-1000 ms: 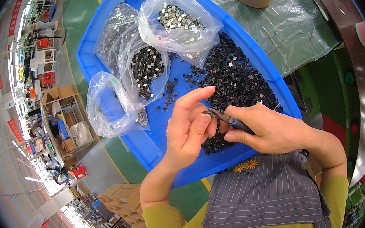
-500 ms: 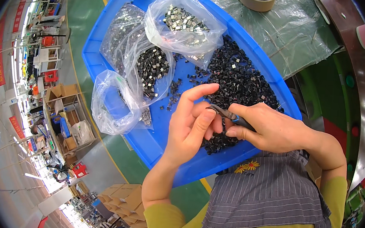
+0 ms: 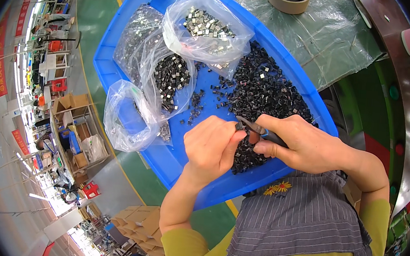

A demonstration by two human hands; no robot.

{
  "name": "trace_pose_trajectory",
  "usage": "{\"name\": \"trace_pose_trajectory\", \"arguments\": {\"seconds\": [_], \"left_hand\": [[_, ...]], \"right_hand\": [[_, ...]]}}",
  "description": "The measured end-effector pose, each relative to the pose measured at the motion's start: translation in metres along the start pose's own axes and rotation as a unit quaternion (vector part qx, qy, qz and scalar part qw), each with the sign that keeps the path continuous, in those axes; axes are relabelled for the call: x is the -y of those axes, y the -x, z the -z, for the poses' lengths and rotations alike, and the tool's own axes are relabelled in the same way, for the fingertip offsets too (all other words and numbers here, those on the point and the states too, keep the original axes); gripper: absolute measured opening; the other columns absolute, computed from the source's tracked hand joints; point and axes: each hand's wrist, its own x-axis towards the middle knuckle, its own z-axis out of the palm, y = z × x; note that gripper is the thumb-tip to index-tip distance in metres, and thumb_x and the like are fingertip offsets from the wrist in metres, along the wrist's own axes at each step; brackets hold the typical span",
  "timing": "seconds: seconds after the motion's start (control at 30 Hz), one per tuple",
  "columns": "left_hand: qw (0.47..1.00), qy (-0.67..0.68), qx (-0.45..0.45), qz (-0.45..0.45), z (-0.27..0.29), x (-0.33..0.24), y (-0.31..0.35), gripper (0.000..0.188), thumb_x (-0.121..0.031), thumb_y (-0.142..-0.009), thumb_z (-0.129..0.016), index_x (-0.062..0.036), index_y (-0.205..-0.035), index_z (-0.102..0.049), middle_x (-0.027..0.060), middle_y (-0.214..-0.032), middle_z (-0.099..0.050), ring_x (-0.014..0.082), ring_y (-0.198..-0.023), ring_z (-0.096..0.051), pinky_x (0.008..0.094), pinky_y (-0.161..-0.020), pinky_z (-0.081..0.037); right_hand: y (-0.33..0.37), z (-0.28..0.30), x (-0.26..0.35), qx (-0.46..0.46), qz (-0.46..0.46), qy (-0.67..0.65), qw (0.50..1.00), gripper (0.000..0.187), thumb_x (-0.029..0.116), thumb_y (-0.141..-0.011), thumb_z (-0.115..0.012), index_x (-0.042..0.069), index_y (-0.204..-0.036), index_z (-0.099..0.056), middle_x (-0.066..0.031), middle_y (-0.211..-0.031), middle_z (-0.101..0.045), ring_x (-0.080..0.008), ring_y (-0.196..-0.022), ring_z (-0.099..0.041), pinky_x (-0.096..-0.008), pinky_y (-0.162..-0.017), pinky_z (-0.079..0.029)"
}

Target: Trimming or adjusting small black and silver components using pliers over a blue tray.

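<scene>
My right hand (image 3: 302,143) is wrapped round a small pair of pliers (image 3: 274,137) with dark handles and a touch of blue. The pliers' metal jaws point left and meet the fingertips of my left hand (image 3: 210,146). Between its thumb and bent forefinger, my left hand pinches a small black part (image 3: 239,126). The jaws are at this part, but I cannot tell whether they grip it. Under both hands lies a heap of small black parts (image 3: 272,92) in a blue tray (image 3: 161,170).
Inside the tray, on the left, are clear plastic bags: one with silvery pieces (image 3: 207,24), one with dark and silvery pieces (image 3: 170,78), and a crumpled bag (image 3: 127,115). A tape roll (image 3: 288,3) stands on a plastic-covered table (image 3: 326,46) behind. Cardboard boxes (image 3: 141,225) are stacked lower left.
The fingers of my left hand, spread and partly raised before, have curled in and turned knuckles-up around the small part. My right hand and the pliers have hardly moved.
</scene>
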Motion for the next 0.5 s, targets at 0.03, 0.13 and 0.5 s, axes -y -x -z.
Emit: {"name": "trace_pose_trajectory", "arguments": {"seconds": [0.03, 0.13, 0.5], "left_hand": [[1.000, -0.008, -0.007, -0.002, 0.000, -0.001, 0.001, 0.013, -0.006, -0.082, -0.069, 0.0029, -0.084, -0.059, 0.0090, -0.062, -0.053, 0.0241, -0.050, -0.050, 0.0338, -0.044, -0.038], [1.000, -0.009, -0.028, -0.005, 0.001, -0.008, 0.003, 0.010, -0.004, -0.083, -0.067, 0.0038, -0.086, -0.061, 0.0095, -0.063, -0.055, 0.0239, -0.050, -0.052, 0.0328, -0.045, -0.039], [0.983, 0.121, -0.091, 0.105, -0.007, -0.010, 0.011, 0.026, 0.007, -0.075, -0.074, 0.0001, -0.096, -0.058, 0.0151, -0.082, -0.067, 0.0241, -0.065, -0.067, 0.0283, -0.054, -0.053]], "right_hand": [[0.000, 0.000, -0.001, -0.001, 0.000, -0.001, 1.000, 0.026, 0.022, -0.094, -0.056, -0.002, -0.096, -0.049, -0.0197, -0.071, -0.062, -0.0383, -0.072, -0.063, -0.0428, -0.063, -0.046], [0.002, 0.000, -0.001, -0.011, 0.008, -0.003, 1.000, 0.025, 0.022, -0.094, -0.056, -0.003, -0.096, -0.050, -0.0202, -0.071, -0.061, -0.0379, -0.070, -0.062, -0.0420, -0.062, -0.045], [0.002, 0.002, -0.002, -0.011, 0.004, -0.013, 1.000, 0.019, 0.014, -0.092, -0.057, -0.002, -0.099, -0.049, -0.0231, -0.085, -0.059, -0.0437, -0.087, -0.057, -0.0483, -0.070, -0.042]]}}
